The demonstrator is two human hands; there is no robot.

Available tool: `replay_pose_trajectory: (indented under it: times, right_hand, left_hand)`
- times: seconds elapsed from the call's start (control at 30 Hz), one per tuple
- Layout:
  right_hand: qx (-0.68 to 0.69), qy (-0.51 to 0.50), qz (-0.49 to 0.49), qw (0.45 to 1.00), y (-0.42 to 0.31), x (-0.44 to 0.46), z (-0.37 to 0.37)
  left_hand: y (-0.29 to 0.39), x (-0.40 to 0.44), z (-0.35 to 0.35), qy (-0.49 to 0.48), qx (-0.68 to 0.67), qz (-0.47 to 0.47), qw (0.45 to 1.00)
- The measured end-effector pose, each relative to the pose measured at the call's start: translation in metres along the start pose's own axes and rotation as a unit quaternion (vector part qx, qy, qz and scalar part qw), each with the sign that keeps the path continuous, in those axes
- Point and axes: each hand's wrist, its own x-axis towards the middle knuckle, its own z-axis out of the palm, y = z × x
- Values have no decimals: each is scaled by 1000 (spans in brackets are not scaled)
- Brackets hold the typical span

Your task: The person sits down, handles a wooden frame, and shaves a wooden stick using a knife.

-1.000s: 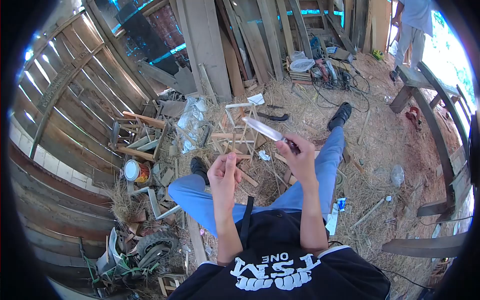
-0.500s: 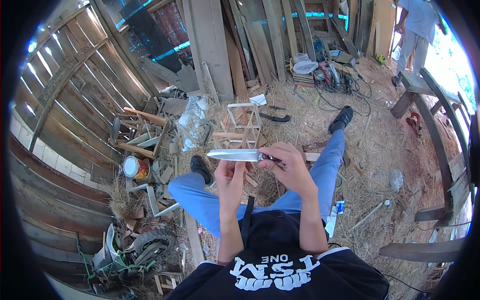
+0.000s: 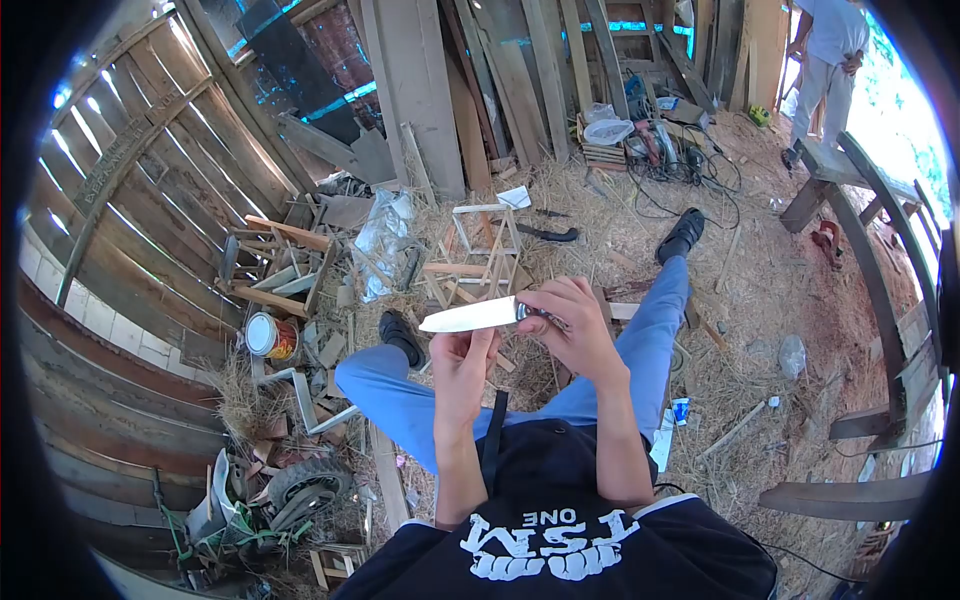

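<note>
My right hand [image 3: 572, 328] is wrapped around the dark handle of a knife [image 3: 468, 317]. Its broad, bright blade points left, roughly level, in front of my chest. Just under the blade is my left hand [image 3: 460, 372], with thumb and fingers pinched together close to the lower edge. The blade covers the fingertips, so whether they grip the blade or a small thing behind it is hidden. Beyond the knife, a small frame of light wooden sticks [image 3: 487, 212] stands on the straw-strewn ground between my feet.
A dark curved blade-like tool [image 3: 548, 234] lies past the frame. Power tools with cables [image 3: 665, 150] sit farther back. To the left are a paint bucket [image 3: 270, 335] and scrap wood; at right, a wooden bench [image 3: 850, 170]. Another person [image 3: 830, 60] stands at the far right.
The knife's blade has tilted and now catches more light, its tip slightly lower. My left fingers have dropped a little. The person at far right has brought a hand to the waist.
</note>
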Motion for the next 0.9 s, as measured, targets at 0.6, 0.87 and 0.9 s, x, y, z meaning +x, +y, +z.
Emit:
replay_pose_trajectory:
  times: [0.6,0.87,0.9]
  right_hand:
    - [-51,74,10,996,35,-12,-1]
    - [-72,93,1,993,38,-12,-2]
    - [-75,96,1,993,40,-12,-1]
  left_hand:
    - [1,4,4,5,2,-48,999]
    - [1,4,2,-1,11,-47,999]
    - [-1,5,2,-2,10,-44,999]
